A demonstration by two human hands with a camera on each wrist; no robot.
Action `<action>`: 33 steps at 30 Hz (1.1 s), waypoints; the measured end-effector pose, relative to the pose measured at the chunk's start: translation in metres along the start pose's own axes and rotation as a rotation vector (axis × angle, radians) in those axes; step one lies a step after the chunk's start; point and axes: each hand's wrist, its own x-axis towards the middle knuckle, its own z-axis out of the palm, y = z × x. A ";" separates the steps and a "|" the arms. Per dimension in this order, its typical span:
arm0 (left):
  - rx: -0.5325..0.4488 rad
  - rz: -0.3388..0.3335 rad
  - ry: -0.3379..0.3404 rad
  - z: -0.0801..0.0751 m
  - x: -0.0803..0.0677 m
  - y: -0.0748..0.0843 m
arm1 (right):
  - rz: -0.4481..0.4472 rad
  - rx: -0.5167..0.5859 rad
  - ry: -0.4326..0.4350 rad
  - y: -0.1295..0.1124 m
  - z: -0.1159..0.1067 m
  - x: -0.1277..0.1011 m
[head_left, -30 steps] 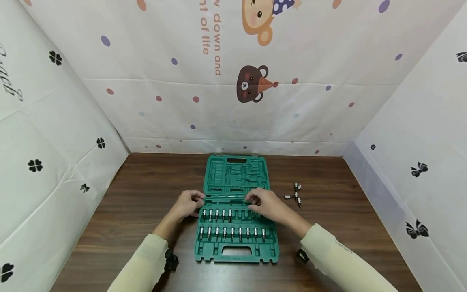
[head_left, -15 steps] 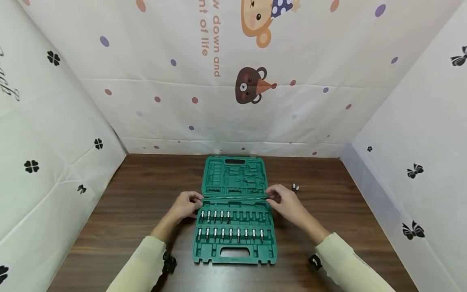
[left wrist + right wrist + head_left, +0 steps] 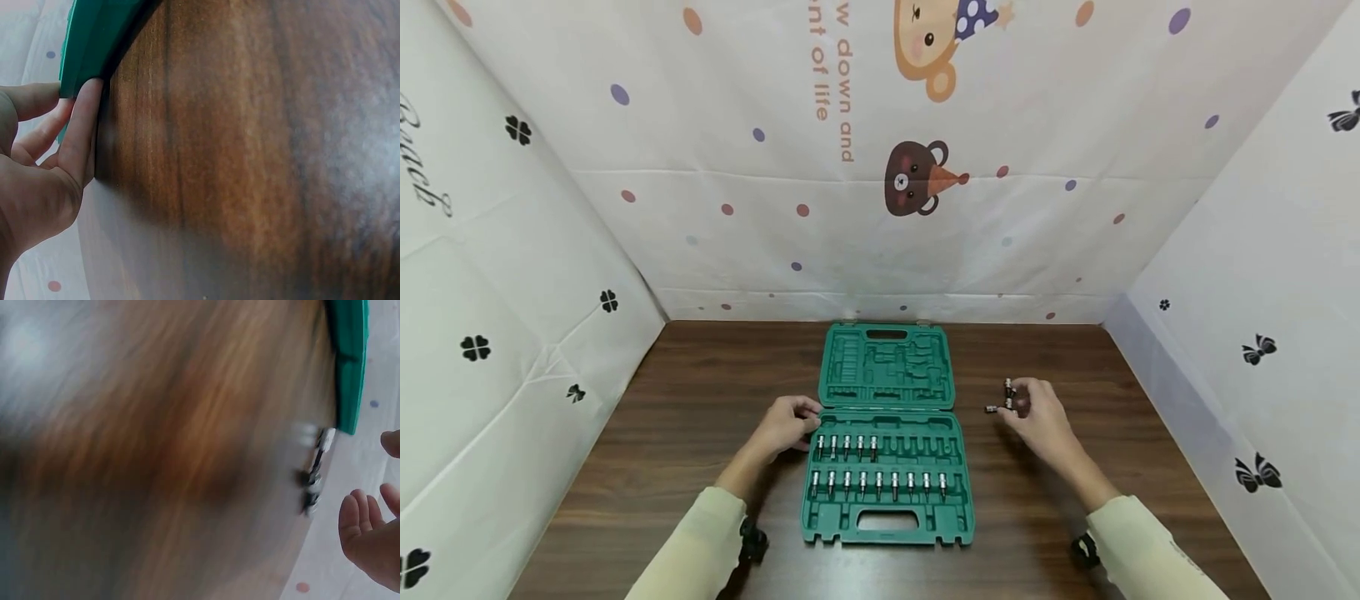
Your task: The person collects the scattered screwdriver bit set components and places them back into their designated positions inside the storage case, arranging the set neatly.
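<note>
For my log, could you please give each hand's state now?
Left hand: holding the green case at its edge.
Right hand: open, by the loose bits.

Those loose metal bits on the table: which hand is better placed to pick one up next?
Probably the right hand: it is right beside the loose metal bits, while the left hand is across the green case, holding its left edge.

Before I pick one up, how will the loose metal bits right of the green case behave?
The loose bits look metallic, so probably stiff and heavy for their size. Their seemingly round ends could roll on the flat table. Lying bunched, one may nudge another.
</note>
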 end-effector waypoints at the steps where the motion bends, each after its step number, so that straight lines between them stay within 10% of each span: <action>1: -0.002 -0.002 0.001 0.000 0.000 0.001 | 0.015 -0.004 0.003 0.004 -0.001 0.000; 33: -0.027 -0.002 -0.004 0.000 0.001 0.000 | 0.071 -0.161 -0.064 0.023 0.008 0.005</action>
